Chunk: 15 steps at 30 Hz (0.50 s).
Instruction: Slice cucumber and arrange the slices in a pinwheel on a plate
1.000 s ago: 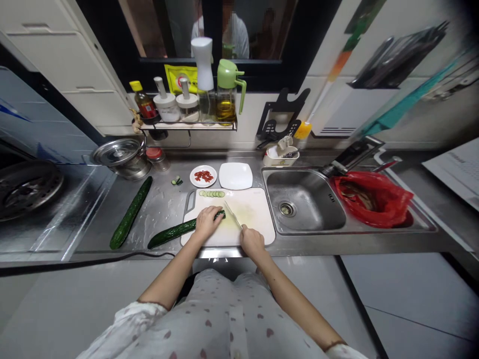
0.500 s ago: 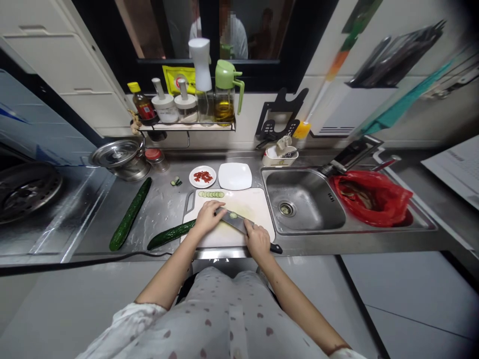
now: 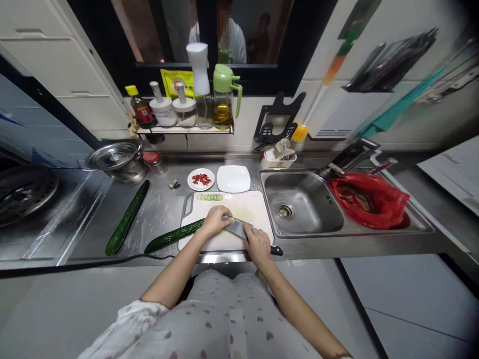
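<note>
My right hand (image 3: 259, 243) grips a kitchen knife (image 3: 241, 229), its black handle end sticking out to the right and its broad blade pointing left over the white cutting board (image 3: 258, 209). My left hand (image 3: 216, 222) is closed, its fingertips at a thin cucumber slice (image 3: 231, 220) on the blade. A long dark green cucumber (image 3: 174, 237) lies partly on the board, its right end under or beside my left hand; the hand hides the exact contact. A row of overlapping cucumber slices (image 3: 209, 197) rests along the board's far edge.
A whole cucumber (image 3: 127, 219) lies at left, near cucumber scraps (image 3: 174, 184) and a steel pot (image 3: 118, 162). Behind the board are a plate of chopped red pieces (image 3: 201, 179) and a white plate (image 3: 234, 178). At right are the sink (image 3: 303, 199) and red bag (image 3: 385, 204).
My left hand has shifted right along the blade to the slice on it, uncovering more of the cucumber. My right hand still grips the knife. The whole view has shifted slightly.
</note>
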Available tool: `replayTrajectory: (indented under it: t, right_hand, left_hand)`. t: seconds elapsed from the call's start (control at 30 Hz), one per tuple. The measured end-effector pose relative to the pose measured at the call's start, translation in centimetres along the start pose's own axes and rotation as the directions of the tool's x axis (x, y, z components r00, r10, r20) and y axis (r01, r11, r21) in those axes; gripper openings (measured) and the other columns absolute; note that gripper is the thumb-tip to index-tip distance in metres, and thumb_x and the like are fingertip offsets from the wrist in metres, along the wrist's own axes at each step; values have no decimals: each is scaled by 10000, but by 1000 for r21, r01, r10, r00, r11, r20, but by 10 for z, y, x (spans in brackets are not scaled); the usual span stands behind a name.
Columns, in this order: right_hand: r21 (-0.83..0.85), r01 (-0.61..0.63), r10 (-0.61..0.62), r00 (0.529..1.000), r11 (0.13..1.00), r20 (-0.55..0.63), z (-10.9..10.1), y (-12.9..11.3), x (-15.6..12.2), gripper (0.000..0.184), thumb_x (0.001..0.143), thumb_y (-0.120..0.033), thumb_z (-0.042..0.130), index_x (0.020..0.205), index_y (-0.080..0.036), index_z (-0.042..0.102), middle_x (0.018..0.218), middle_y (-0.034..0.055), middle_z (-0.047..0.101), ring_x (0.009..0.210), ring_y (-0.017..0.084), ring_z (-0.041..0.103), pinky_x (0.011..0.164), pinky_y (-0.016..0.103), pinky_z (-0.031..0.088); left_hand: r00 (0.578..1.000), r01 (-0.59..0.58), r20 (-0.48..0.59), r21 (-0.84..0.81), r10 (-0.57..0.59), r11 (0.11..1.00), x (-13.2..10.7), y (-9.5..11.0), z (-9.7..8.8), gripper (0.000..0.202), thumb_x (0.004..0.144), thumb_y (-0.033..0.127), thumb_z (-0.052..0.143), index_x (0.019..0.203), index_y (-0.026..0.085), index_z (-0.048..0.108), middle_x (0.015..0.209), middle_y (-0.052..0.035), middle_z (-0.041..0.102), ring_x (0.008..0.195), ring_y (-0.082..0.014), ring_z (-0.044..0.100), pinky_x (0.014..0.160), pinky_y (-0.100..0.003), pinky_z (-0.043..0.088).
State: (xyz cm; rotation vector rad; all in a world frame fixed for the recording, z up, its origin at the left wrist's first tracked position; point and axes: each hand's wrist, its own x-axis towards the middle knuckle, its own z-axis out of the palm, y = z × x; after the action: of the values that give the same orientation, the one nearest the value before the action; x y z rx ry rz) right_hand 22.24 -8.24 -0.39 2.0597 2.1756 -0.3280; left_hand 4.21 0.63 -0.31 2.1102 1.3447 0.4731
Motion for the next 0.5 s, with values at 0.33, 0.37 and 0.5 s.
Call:
replayTrajectory:
  t: [0.33, 0.37, 0.5]
  right_hand:
    - [21, -90, 89, 996, 996, 11, 7, 17, -4, 541, 865, -256, 548, 1394, -232, 437, 1039, 91, 639, 1009, 222, 540, 862, 293, 329]
    - [23, -96, 96, 995, 995, 9, 7, 19, -4, 541, 865, -253, 548, 1394, -232, 439, 1037, 88, 642, 1008, 220, 543, 865, 292, 331]
    - [32, -126, 126, 992, 992, 4, 11, 25, -4, 533, 860, -249, 553, 1385, -239, 458, 1037, 78, 648, 990, 216, 559, 864, 291, 346]
  left_hand:
    - [862, 462, -172, -122, -477, 879, 29, -21, -2, 147, 804, 306, 596, 881, 236, 699, 844, -9, 712, 798, -174, 630, 702, -272, 434]
    - [850, 480, -180, -120, -495, 869, 34, -24, -1, 140, 800, 298, 597, 873, 237, 700, 849, -11, 716, 808, -177, 633, 705, -274, 434]
    - [819, 530, -198, -95, -538, 842, 52, -36, 3, 120, 780, 299, 616, 833, 231, 700, 862, -25, 723, 816, -182, 639, 711, -277, 435]
